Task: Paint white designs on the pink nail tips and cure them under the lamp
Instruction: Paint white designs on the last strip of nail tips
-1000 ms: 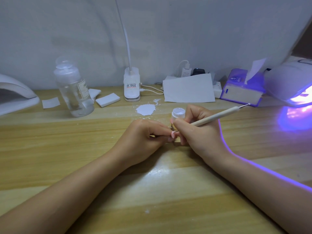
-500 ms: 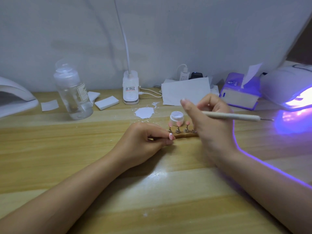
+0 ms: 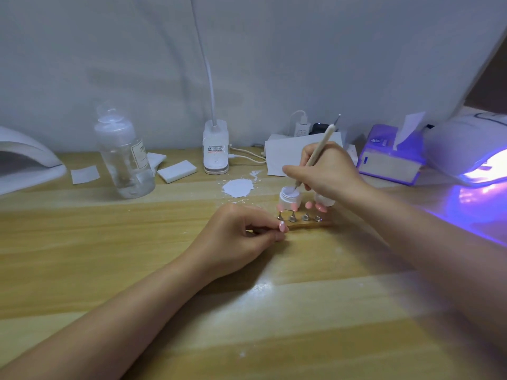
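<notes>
Several pink nail tips (image 3: 308, 205) stand on small metal stands along a wooden strip (image 3: 310, 225) in the middle of the table. My left hand (image 3: 241, 237) pinches the strip's left end, with one pink tip (image 3: 282, 226) showing at its fingertips. My right hand (image 3: 326, 171) grips a thin dotting pen (image 3: 318, 152) upright, its lower tip dipped into a small open jar of white gel (image 3: 290, 197) just behind the tips. At the far right stands the curing lamp (image 3: 472, 149), lit purple.
A clear bottle (image 3: 123, 157) stands at back left beside white pads (image 3: 177, 171). A white paint smear (image 3: 237, 187), a desk-lamp base (image 3: 216, 149), paper (image 3: 285, 154) and a tissue box (image 3: 389, 160) line the back. A second white lamp (image 3: 24, 160) sits far left.
My right hand lifted off the nail tips, swung the pen upright and lowered its tip into the white jar. My left hand stayed on the strip.
</notes>
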A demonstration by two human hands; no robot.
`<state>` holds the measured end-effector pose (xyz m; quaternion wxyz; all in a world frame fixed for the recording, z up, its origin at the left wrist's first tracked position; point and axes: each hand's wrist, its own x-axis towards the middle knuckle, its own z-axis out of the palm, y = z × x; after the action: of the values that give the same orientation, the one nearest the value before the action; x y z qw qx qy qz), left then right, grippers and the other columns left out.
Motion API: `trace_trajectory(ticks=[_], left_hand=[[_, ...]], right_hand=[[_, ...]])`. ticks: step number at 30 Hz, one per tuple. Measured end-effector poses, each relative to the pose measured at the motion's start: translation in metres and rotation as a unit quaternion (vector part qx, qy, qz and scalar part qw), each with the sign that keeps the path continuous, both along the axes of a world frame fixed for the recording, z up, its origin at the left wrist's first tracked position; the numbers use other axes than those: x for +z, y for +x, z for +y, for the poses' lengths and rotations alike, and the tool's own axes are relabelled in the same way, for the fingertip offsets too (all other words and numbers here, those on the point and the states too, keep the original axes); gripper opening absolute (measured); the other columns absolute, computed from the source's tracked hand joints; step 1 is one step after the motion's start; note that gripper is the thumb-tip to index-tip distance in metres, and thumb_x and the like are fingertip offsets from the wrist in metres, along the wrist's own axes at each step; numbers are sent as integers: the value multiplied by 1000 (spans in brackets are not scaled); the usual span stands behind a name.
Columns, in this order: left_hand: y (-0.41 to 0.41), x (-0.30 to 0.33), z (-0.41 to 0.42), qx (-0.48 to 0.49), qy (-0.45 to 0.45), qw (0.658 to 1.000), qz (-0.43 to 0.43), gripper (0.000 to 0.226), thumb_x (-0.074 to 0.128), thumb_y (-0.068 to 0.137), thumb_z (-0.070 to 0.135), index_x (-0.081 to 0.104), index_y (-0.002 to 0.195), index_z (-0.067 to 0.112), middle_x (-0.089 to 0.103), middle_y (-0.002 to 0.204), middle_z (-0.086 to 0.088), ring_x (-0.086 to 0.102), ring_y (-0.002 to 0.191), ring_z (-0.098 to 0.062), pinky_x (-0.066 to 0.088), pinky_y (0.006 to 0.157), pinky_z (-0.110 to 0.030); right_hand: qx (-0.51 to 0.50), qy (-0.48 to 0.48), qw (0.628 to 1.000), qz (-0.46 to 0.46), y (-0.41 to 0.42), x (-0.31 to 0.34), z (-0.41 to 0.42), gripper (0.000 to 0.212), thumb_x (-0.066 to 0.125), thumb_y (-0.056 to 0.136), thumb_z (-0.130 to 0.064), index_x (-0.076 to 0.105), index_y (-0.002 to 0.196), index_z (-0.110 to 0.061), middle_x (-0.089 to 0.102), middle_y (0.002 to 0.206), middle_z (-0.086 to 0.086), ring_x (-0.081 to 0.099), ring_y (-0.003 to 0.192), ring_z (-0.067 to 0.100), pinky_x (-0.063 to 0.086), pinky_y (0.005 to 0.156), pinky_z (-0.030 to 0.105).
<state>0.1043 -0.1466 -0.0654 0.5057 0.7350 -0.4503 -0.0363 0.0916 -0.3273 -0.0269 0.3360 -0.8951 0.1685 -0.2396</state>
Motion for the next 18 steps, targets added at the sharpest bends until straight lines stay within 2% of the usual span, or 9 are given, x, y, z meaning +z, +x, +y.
trace_trajectory(ticks=[4, 8, 12, 15, 17, 18], left_hand=[[0, -1, 0, 3, -8, 1000, -4, 10, 70, 75, -1, 75, 81, 5, 71, 75, 1, 63, 71, -5, 51, 71, -16], [0, -1, 0, 4, -6, 1000, -5, 9, 70, 76, 0, 75, 81, 6, 71, 76, -1, 64, 72, -6, 50, 71, -16], [1, -1, 0, 3, -4, 1000, -3, 9, 70, 76, 1, 75, 82, 6, 71, 77, -1, 63, 72, -5, 49, 69, -14], [0, -1, 0, 0, -1, 1000, 0, 9, 70, 76, 1, 75, 82, 6, 69, 74, 3, 61, 69, 1, 45, 67, -10], [0, 0, 1, -2, 0, 1000, -6, 8, 71, 76, 1, 75, 81, 6, 68, 72, 6, 58, 67, 4, 42, 65, -8], [0, 0, 1, -3, 0, 1000, -10, 8, 70, 76, 2, 75, 81, 6, 68, 72, 5, 58, 66, 4, 42, 65, -9]], right_hand=[[13, -15, 999, 36, 5, -6, 5, 30, 66, 71, -20, 43, 52, -17, 64, 55, 6, 54, 42, 19, 35, 38, 24], [8, -35, 999, 40, 6, -6, 6, 30, 66, 69, -20, 42, 51, -17, 55, 40, -7, 50, 34, 5, 32, 35, 24], [24, -36, 998, 50, 5, -7, 6, 28, 64, 69, -20, 41, 51, -17, 57, 40, -14, 48, 33, 2, 31, 31, 21], [30, -36, 997, 53, 4, -3, 6, 29, 64, 71, -20, 42, 53, -16, 60, 46, -2, 51, 40, 9, 37, 41, 23], [16, -13, 1000, 0, 0, 4, 7, 33, 66, 74, -20, 42, 51, -17, 56, 47, -2, 51, 49, 14, 40, 55, 28], [11, 17, 999, -48, -3, 8, 8, 36, 67, 75, -20, 42, 49, -18, 52, 42, -4, 51, 50, 14, 40, 56, 27]])
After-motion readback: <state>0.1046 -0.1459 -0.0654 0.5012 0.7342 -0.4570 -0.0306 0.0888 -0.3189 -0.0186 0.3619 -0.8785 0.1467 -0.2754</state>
